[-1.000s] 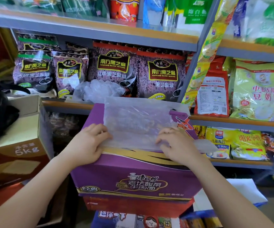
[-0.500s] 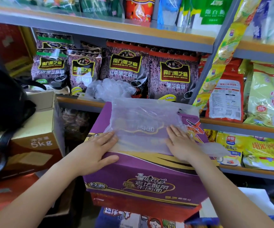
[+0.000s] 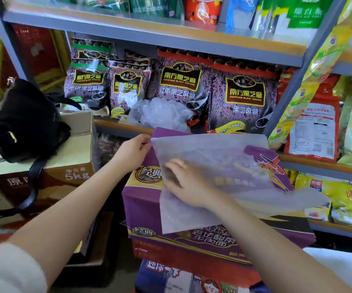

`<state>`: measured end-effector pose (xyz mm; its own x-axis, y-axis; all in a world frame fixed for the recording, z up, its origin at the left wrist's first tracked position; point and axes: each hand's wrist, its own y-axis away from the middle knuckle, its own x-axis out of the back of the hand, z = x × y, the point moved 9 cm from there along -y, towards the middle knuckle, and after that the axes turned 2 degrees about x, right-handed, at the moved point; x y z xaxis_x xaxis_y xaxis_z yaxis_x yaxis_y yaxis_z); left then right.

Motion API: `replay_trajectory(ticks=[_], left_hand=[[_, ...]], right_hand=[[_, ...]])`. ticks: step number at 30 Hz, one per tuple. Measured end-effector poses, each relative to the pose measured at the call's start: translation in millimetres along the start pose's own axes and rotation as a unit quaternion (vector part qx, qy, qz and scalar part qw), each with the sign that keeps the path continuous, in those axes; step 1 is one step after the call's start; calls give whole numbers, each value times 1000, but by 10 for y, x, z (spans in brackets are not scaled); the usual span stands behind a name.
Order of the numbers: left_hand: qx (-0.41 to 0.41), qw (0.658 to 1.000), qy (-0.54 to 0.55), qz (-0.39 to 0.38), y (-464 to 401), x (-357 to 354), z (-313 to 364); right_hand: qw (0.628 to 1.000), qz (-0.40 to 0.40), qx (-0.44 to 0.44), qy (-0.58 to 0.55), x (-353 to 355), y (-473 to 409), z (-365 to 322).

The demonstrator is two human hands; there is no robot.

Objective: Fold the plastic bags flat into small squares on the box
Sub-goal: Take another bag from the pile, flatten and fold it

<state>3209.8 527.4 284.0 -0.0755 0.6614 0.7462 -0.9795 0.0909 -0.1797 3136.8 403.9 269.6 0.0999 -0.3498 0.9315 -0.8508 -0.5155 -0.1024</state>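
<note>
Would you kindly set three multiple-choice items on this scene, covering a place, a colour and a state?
1. Where does the crumpled pile of clear bags lie?
A. on the shelf behind the box
B. on the floor
C. inside the black bag

2. What colour is the box under the plastic bag?
A. green
B. purple
C. white

3. What is the left hand doing?
A. hanging idle
B. pinching the bag's far left corner
C. gripping the black bag

Answers: 1 A, it sits among sesame packets; 2 B, purple top and sides; 3 B, fingers meet at the corner while the right hand presses flat.
</note>
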Motion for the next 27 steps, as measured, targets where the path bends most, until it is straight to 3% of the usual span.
replay_trajectory(ticks=[3,10,16,18,20,22,23,25,27], left_hand=[[0,998,-49,-38,-269,-161,-26],[69,994,-20,-77,-460,-320,-90],[36,999,24,12,-636,-132,47],[24,999,-46,10,-593,-249,61],[-17,981,-192,24,-520,-322,164],[-65,964,-251,64,-413,-276,389],[-83,964,-243,61,-347,-292,490],[-114,971,-210,-3,-202,-511,602],[-113,975,-173,-81,-65,-794,598]], right_hand=[[996,-42,-12,73,-163,48,26],[996,-48,-26,64,-182,63,73],[991,-52,-40,118,-234,77,74],[990,-54,-58,115,-254,73,87],[990,-61,-88,96,-265,64,126],[993,-66,-101,14,-258,38,136],[990,-55,-100,-85,-218,23,130],[948,19,-117,-294,41,25,219],[922,124,-166,-327,366,87,547]])
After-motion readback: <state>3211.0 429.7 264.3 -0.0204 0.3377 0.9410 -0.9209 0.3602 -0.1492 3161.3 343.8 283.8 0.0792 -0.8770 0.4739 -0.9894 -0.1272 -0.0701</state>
